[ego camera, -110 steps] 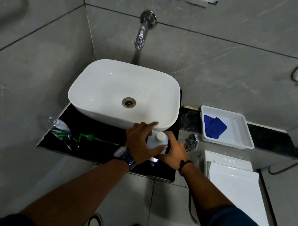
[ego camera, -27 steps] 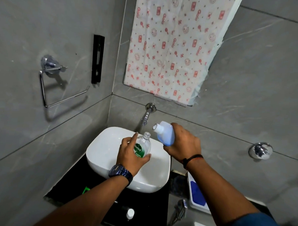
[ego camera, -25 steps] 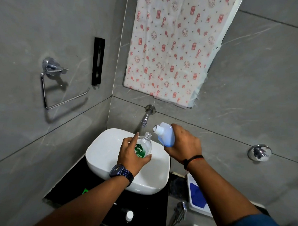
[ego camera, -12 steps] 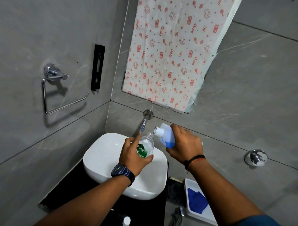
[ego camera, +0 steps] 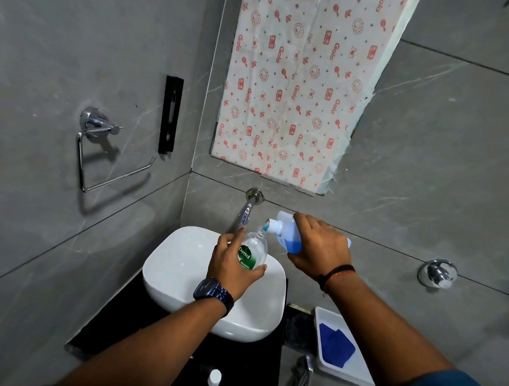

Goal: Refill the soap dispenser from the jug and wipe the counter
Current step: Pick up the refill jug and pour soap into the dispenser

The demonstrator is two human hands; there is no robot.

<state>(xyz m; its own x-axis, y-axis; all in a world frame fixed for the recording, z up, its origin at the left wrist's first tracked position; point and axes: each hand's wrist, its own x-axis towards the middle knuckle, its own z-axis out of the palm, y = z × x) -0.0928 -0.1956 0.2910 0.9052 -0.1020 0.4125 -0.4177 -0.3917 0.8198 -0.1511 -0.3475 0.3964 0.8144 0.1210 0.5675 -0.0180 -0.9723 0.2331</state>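
Note:
My left hand [ego camera: 231, 264] grips a clear soap dispenser bottle [ego camera: 253, 252] with a green label, its pump off, held upright over the white basin [ego camera: 182, 271]. My right hand [ego camera: 318, 248] holds the translucent jug [ego camera: 287, 238] of blue liquid, tipped left so its white spout touches the bottle's open neck. Blue liquid shows at the spout and in the jug's lower side. A white cap [ego camera: 215, 378] stands on the black counter [ego camera: 119, 318] below the basin.
A chrome tap [ego camera: 248, 207] juts from the wall right behind the bottle. At lower right stands a white tray [ego camera: 364, 378] holding a blue cloth [ego camera: 334, 344]. Nearby are a chrome hand sprayer [ego camera: 301, 373], a wall valve [ego camera: 437, 272] and a towel ring [ego camera: 103, 154].
Earlier both hands held the jug on the counter. In the last second the jug has tipped further and its spout has come down onto the bottle's neck; liquid has reached the spout.

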